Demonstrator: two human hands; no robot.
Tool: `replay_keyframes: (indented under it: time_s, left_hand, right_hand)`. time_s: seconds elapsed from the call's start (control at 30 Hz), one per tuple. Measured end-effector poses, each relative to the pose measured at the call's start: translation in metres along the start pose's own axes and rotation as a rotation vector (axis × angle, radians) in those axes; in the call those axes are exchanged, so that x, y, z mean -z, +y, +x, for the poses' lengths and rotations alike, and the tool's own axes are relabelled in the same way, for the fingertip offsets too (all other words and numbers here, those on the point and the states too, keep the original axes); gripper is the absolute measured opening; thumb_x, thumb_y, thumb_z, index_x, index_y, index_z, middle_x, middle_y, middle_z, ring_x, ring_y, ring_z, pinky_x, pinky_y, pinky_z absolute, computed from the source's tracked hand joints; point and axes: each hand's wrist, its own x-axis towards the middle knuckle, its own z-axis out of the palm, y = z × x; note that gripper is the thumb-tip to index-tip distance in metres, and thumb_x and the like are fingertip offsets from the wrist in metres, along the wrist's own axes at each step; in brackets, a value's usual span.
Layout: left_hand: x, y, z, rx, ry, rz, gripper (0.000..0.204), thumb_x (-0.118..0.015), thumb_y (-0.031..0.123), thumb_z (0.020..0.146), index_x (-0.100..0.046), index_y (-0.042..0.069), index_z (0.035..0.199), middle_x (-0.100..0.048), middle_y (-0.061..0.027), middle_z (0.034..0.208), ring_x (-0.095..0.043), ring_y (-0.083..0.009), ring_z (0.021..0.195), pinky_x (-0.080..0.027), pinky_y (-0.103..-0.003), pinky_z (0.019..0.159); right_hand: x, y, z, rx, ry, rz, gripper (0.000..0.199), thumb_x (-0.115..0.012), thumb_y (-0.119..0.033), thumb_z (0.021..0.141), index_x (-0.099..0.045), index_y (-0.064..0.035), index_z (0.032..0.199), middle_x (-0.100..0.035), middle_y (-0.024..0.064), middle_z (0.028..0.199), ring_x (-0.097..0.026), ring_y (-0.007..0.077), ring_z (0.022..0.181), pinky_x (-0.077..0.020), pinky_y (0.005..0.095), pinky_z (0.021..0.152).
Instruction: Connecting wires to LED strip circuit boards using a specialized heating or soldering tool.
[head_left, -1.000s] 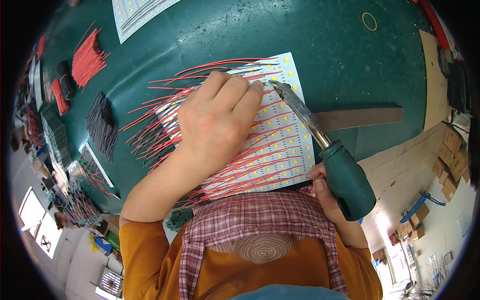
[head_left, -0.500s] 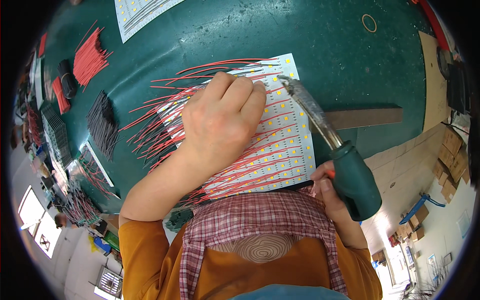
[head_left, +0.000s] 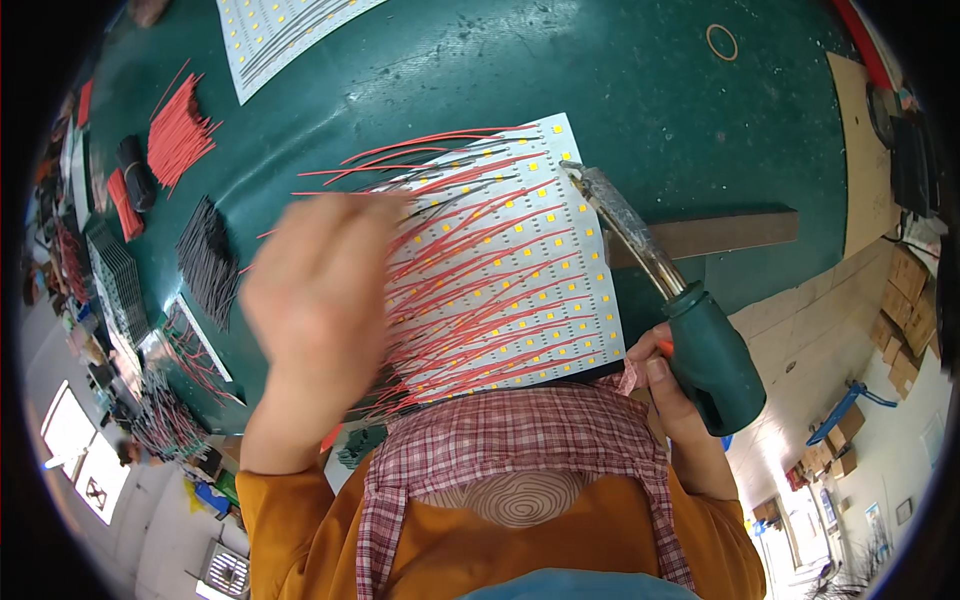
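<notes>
A white LED circuit board (head_left: 555,300) with yellow LEDs lies before me, and rows of red wires (head_left: 470,300) and a few black wires (head_left: 470,200) run leftward from it. My left hand (head_left: 320,285) is over the board's left side and the wire ends. Its fingers are smeared by motion, so I cannot tell whether anything is in them. In my right hand (head_left: 672,395) is a soldering iron (head_left: 712,350) with a green handle. Its tip sits at the board's upper right edge, near the end of a wire row.
Bundles of red wires (head_left: 181,130) and black wires (head_left: 207,262) lie on the green mat at left. A second LED board (head_left: 235,60) is at the far left. A flat brown bar (head_left: 720,238) and a rubber band (head_left: 721,42) lie to the right.
My left hand has moved left and slightly down, away from the wire ends near the iron's tip, uncovering the board's middle. The iron stays near the upper right edge; the board appears shifted slightly left.
</notes>
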Motion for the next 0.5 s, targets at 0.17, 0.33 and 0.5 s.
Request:
replay_keyframes:
  time_s: [0.17, 0.33, 0.5]
  left_hand:
    - [0.003, 0.003, 0.009, 0.036, 0.172, -0.097, 0.027, -0.069, -0.009, 0.072, -0.072, 0.001, 0.097, -0.066, -0.0104, 0.086, -0.064, -0.0217, 0.075, -0.050, -0.031, 0.063]
    - [-0.059, 0.015, 0.022, -0.168, 0.050, -0.123, 0.036, -0.069, 0.002, 0.066, -0.071, 0.004, 0.101, -0.061, -0.0042, 0.084, -0.060, -0.0200, 0.074, -0.049, -0.032, 0.054]
    - [-0.080, 0.014, 0.019, -0.227, 0.140, -0.003, 0.033, -0.069, 0.009, 0.067, -0.071, 0.006, 0.100, -0.061, -0.0015, 0.085, -0.060, -0.0177, 0.075, -0.049, -0.029, 0.052]
  right_hand:
    - [-0.001, 0.002, 0.002, -0.010, 0.063, 0.116, 0.020, -0.068, 0.003, 0.080, -0.069, -0.0081, 0.097, -0.071, 0.0040, 0.087, -0.068, 0.0214, 0.084, -0.0521, 0.0323, 0.080]
    - [-0.009, 0.005, 0.001, -0.037, 0.103, 0.227, 0.022, -0.069, 0.001, 0.080, -0.070, -0.0088, 0.099, -0.072, 0.0043, 0.093, -0.068, 0.0230, 0.085, -0.0527, 0.0325, 0.080]
    - [-0.004, 0.004, 0.003, 0.117, 0.039, -0.135, 0.023, -0.072, -0.005, 0.078, -0.070, -0.0103, 0.101, -0.073, 0.0033, 0.095, -0.068, 0.0242, 0.082, -0.0549, 0.0328, 0.073]
